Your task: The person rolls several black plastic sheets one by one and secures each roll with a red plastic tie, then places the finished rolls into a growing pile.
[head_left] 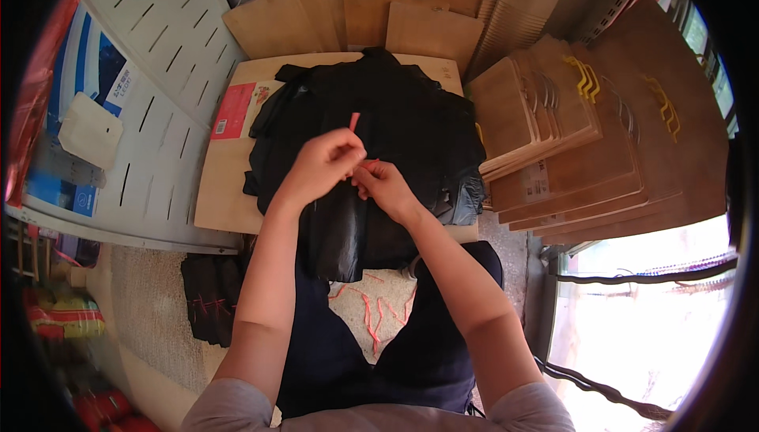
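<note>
A long folded bundle of black plastic bags (338, 230) lies lengthwise in front of me, its near end overhanging the board's edge above my lap. My left hand (326, 165) is closed in a pinch at the bundle, and a red plastic strip (355, 120) sticks up beyond its fingers. Close beside it, my right hand (385, 187) pinches red strip too, a bit of which shows at its fingertips. Whether the strip is knotted is hidden by my fingers. Under the bundle spreads a heap of black plastic bags (427, 132).
The heap rests on a pale wooden board (217, 183) with a pink label (232, 112). Hanging chopping boards (506, 108) stand at the right, a slotted white panel (170, 76) at the left. Tied black bundles (210, 296) lie lower left; red strips (368, 317) litter the floor.
</note>
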The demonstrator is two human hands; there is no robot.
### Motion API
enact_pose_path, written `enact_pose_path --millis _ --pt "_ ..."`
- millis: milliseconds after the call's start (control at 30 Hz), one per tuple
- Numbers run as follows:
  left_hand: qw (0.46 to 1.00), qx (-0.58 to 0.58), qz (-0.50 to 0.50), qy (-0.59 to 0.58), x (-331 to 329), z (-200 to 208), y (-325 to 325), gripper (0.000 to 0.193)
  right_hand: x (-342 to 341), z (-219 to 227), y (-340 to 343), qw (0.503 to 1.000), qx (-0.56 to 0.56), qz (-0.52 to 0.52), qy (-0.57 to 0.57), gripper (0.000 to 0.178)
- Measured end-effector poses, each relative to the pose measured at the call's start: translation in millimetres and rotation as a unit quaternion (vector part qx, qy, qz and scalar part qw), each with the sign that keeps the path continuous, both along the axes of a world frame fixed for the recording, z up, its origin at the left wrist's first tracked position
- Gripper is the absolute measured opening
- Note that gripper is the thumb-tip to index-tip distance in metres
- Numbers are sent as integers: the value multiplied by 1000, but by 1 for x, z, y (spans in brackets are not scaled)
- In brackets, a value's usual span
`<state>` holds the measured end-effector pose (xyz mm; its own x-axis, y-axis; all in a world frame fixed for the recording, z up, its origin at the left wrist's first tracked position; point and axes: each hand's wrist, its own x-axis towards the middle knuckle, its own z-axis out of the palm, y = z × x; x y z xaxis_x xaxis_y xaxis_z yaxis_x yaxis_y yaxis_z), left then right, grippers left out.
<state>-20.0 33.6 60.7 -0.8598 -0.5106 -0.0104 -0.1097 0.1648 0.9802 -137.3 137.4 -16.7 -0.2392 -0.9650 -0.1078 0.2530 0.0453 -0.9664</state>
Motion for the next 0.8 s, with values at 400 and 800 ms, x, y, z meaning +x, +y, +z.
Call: enact_pose_path --millis 400,800 --pt "964 -239 71 -94 49 -47 -6 9 2 15 7 998 40 -4 -47 26" --pt "992 76 101 25 73 -36 -22 5 6 7 14 998 57 -38 -6 22"
